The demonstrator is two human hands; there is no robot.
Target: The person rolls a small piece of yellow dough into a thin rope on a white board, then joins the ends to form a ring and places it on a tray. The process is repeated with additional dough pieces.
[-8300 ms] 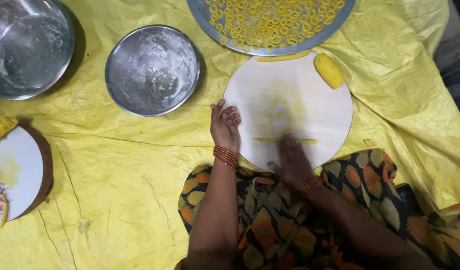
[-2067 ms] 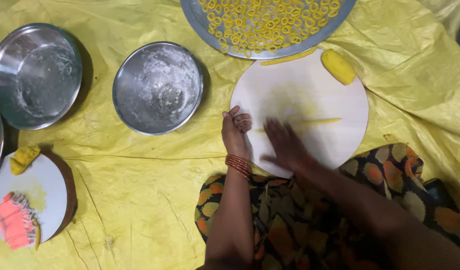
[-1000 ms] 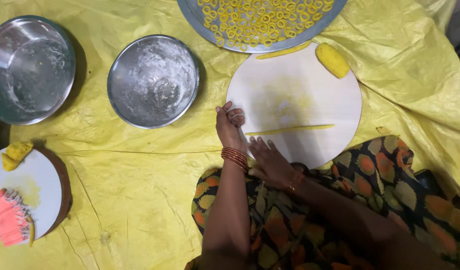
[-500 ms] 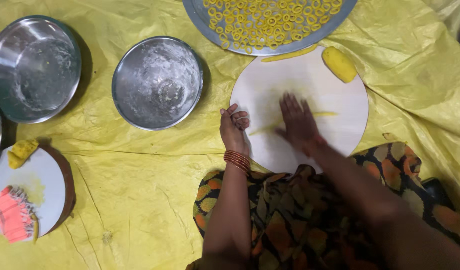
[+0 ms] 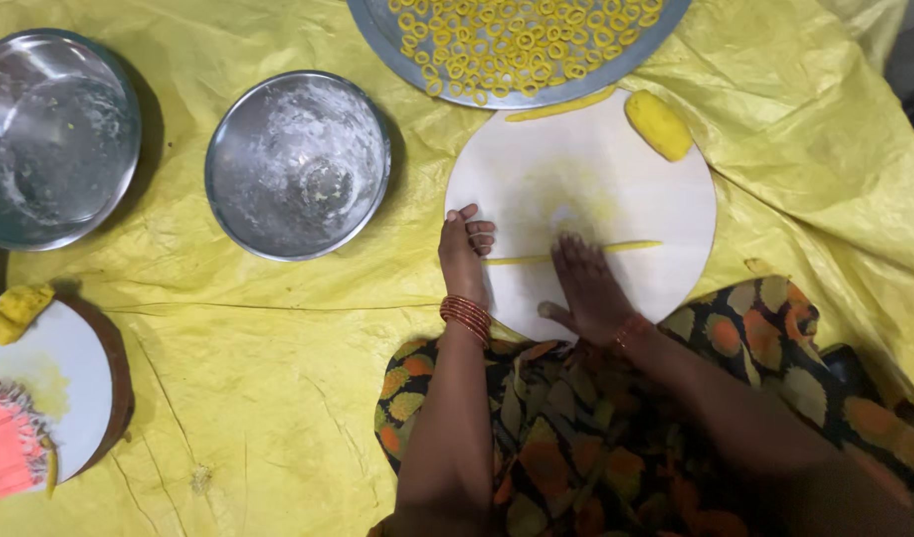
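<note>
Thin dough rope [image 5: 631,246] under right hand's fingers [image 5: 574,254], on round board [image 5: 676,199]

Two steel bowls [image 5: 298,164] sit on yellow sheet [image 5: 228,398] beside ring-filled tray [image 5: 517,45].

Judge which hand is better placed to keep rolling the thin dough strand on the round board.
Right. The right hand lies flat with fingertips on the dough strand; the left hand is curled at the round board edge, near the strand's end.
</note>
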